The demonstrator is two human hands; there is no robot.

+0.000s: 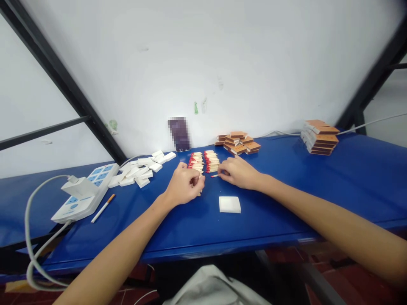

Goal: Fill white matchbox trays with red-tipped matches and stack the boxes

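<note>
Two heaps of red-tipped matches [204, 161] lie side by side on the blue table [286, 199]. My left hand [184, 185] is closed just in front of the left heap, its fingers pinched round a small bunch of matches. To the right, my right hand [238, 173] rests palm down by the right heap with its fingertips pressed on a single match [215, 175]. A white inner matchbox tray [229, 204] sits on the table between my forearms, nearer to me.
A pile of white box trays [141, 169] lies at the left. Orange matchbox sleeves [239, 142] sit behind the matches, and a taller stack [319, 137] stands far right. A white power strip [85, 192] with a cable and a cigarette [103, 208] occupy the left end.
</note>
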